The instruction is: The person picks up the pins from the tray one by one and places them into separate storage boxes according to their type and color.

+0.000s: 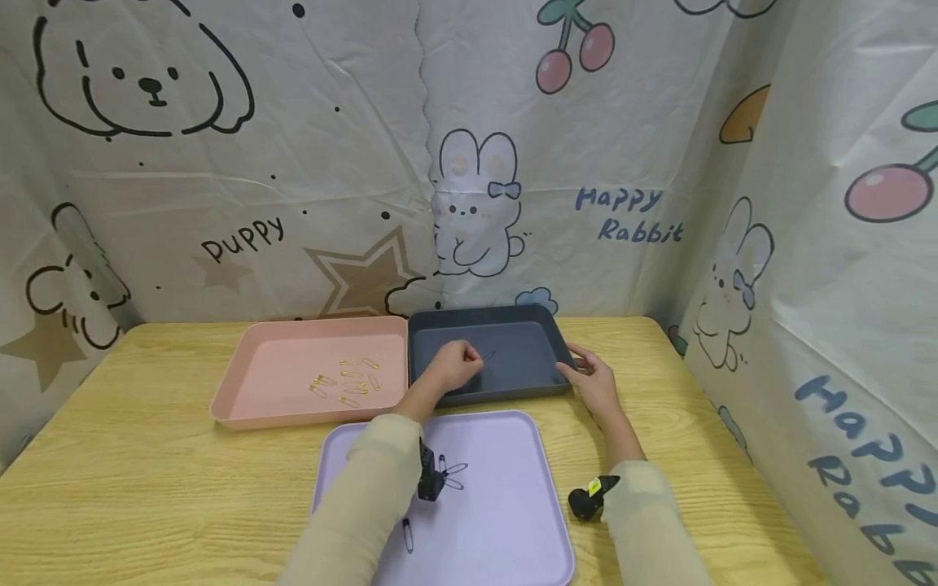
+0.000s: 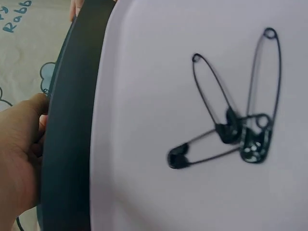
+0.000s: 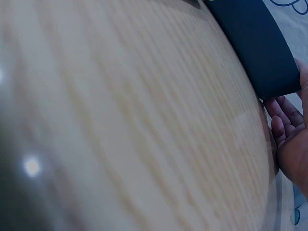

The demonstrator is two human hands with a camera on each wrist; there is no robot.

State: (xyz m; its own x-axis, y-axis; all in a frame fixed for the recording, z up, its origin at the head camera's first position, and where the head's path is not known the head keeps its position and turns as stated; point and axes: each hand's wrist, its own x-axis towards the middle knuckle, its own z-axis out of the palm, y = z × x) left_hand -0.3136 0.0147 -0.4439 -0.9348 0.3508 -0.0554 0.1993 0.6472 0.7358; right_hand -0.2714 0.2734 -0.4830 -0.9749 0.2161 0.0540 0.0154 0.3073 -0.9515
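My left hand point(image 1: 456, 366) is over the dark blue tray point(image 1: 513, 382), its fingers curled and pinching a black safety pin point(image 1: 489, 356) that shows as a thin dark line past the fingertips. In the left wrist view the hand point(image 2: 19, 154) is beyond the tray wall, and a small wire coil point(image 2: 45, 91) peeks out at the thumb. My right hand point(image 1: 595, 382) grips the tray's right end, thumb at the rim and fingers round the outside. Nearer me, a cluster of black safety pins point(image 2: 260, 144) lies on the lilac tray point(image 1: 513, 505), with another black pin point(image 1: 408, 535) by my left sleeve.
Left of the dark tray stands a pink tray point(image 1: 278, 366) with several gold safety pins point(image 1: 354, 387) scattered in it. All three trays are on a wooden table point(image 1: 146, 456). Printed cloth point(image 1: 330, 163) hangs behind the table and along the right side.
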